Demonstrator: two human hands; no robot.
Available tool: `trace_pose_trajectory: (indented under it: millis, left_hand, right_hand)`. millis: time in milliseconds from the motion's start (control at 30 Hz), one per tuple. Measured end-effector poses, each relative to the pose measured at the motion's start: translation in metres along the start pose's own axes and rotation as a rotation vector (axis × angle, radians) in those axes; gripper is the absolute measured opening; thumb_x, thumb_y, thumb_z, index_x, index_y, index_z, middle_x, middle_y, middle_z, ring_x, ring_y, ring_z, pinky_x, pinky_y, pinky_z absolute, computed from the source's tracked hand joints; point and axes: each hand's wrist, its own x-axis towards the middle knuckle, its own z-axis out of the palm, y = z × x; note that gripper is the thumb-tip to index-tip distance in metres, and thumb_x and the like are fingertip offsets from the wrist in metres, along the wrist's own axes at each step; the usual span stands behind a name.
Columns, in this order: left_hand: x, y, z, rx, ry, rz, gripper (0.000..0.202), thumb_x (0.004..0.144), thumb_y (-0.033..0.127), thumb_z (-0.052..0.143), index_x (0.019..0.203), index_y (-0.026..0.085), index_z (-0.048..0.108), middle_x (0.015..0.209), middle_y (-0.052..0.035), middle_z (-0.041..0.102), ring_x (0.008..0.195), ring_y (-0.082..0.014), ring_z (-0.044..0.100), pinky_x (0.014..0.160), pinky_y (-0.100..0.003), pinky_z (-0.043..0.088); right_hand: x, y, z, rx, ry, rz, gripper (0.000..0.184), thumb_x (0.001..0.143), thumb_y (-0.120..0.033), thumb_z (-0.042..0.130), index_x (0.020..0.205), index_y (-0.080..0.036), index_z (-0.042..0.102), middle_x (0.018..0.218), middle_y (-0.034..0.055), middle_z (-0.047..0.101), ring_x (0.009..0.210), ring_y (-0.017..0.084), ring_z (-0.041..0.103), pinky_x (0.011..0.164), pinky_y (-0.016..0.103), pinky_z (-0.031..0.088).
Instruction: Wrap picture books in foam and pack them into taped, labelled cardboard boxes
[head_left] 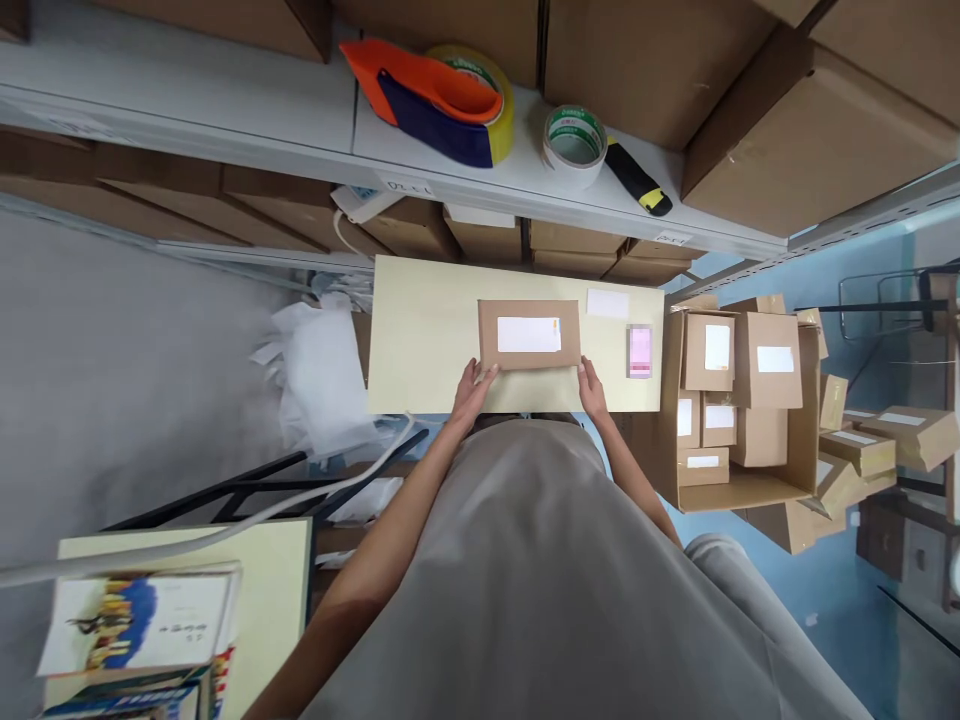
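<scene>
A brown cardboard box (490, 335) with a white label (529, 335) on top is held level over the pale yellow table (424, 340). At its near left corner my left hand (472, 388) grips it, thumb along the near edge and fingers at the side. On the near right corner my right hand (591, 386) holds the same box, its fingers partly hidden. Whether the box rests on the table or is slightly raised, I cannot tell. To its right lie a white slip of paper (608, 303) and a phone (640, 351) with a pink screen.
Above the table, a shelf (300, 130) carries an orange and blue tape dispenser (427, 100), a tape roll (574, 147) and a utility knife (637, 177). A large open carton (776, 490) at right contains several labelled boxes. Books (142, 620) lie at lower left, near a white cable (300, 505).
</scene>
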Motion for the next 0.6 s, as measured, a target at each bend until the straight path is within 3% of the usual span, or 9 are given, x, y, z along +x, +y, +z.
trace_pose_trajectory:
  millis: [133, 233, 400, 500, 600]
  left_hand:
    - [-0.004, 0.012, -0.001, -0.006, 0.021, 0.054, 0.089, 0.092, 0.066, 0.087, 0.163, 0.019, 0.060, 0.166, -0.0247, 0.066, 0.160, -0.0391, 0.060, 0.136, -0.055, 0.046]
    - [-0.003, 0.029, -0.006, -0.018, 0.074, 0.210, 0.081, 0.093, 0.067, 0.086, 0.156, 0.020, 0.066, 0.156, -0.0226, 0.073, 0.154, -0.0364, 0.066, 0.132, -0.052, 0.052]
    - [-0.002, 0.055, -0.004, 0.055, 0.114, 0.416, 0.059, 0.098, 0.063, 0.080, 0.138, 0.021, 0.079, 0.147, -0.0165, 0.079, 0.141, -0.0323, 0.074, 0.123, -0.048, 0.061]
    - [0.003, 0.056, -0.001, 0.121, 0.121, 0.404, 0.049, 0.097, 0.053, 0.079, 0.134, 0.020, 0.082, 0.141, -0.0154, 0.082, 0.127, -0.0312, 0.080, 0.115, -0.048, 0.065]
    - [0.011, 0.048, 0.001, 0.229, 0.113, 0.307, 0.045, 0.093, 0.041, 0.079, 0.132, 0.020, 0.083, 0.137, -0.0149, 0.084, 0.115, -0.0312, 0.083, 0.111, -0.051, 0.066]
  right_hand:
    - [-0.004, -0.013, 0.005, 0.007, 0.009, -0.088, 0.111, 0.105, -0.094, 0.038, 0.176, -0.011, 0.050, 0.183, 0.0182, 0.048, 0.175, 0.033, 0.043, 0.145, 0.056, 0.034]
    - [-0.006, -0.032, -0.008, 0.043, 0.020, -0.181, 0.108, 0.107, -0.092, 0.036, 0.178, -0.010, 0.048, 0.184, 0.0167, 0.046, 0.175, 0.031, 0.042, 0.146, 0.052, 0.034]
    - [-0.002, -0.059, -0.032, 0.095, 0.046, -0.252, 0.096, 0.110, -0.086, 0.038, 0.177, -0.019, 0.052, 0.181, 0.0083, 0.052, 0.173, 0.031, 0.046, 0.142, 0.053, 0.042]
    - [0.002, -0.061, -0.036, 0.071, 0.031, -0.225, 0.096, 0.109, -0.086, 0.042, 0.174, -0.017, 0.056, 0.176, 0.0117, 0.059, 0.166, 0.037, 0.056, 0.136, 0.056, 0.050]
    - [0.008, -0.053, -0.033, 0.004, -0.020, -0.197, 0.097, 0.106, -0.087, 0.047, 0.171, -0.016, 0.061, 0.163, 0.0166, 0.072, 0.151, 0.043, 0.070, 0.126, 0.060, 0.059]
